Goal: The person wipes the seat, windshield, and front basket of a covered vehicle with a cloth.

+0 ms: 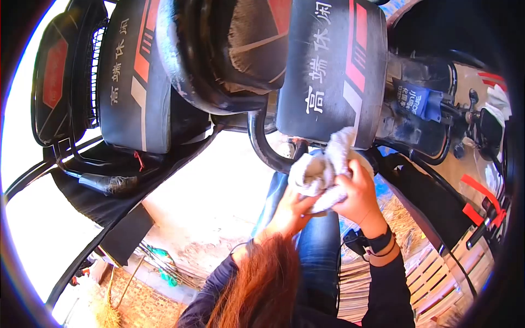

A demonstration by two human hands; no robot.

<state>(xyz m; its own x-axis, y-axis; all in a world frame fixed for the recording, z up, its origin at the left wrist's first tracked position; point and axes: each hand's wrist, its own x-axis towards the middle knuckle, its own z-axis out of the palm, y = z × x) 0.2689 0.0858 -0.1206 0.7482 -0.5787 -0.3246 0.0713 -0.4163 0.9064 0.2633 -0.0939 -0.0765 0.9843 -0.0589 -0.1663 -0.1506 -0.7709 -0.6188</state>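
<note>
A bunched, pale cloth (322, 172) is held between my two hands, just below the lower edge of a dark seat (328, 71) with white lettering and red stripes. My left hand (290, 210) has its fingers closed on the cloth's lower left side. On the right side, my right hand (356, 194) grips the same cloth, its fingers bent into the folds. Part of the cloth rises toward the seat's bottom edge. A dark band is around my right wrist.
Another lettered seat (134, 82) is at the left. A curved black metal tube (262, 145) stands near the cloth. Handlebars with red parts (481, 205) are at the right. Wooden slats (437, 284) lie at the lower right, and a straw broom (106, 311) at the lower left.
</note>
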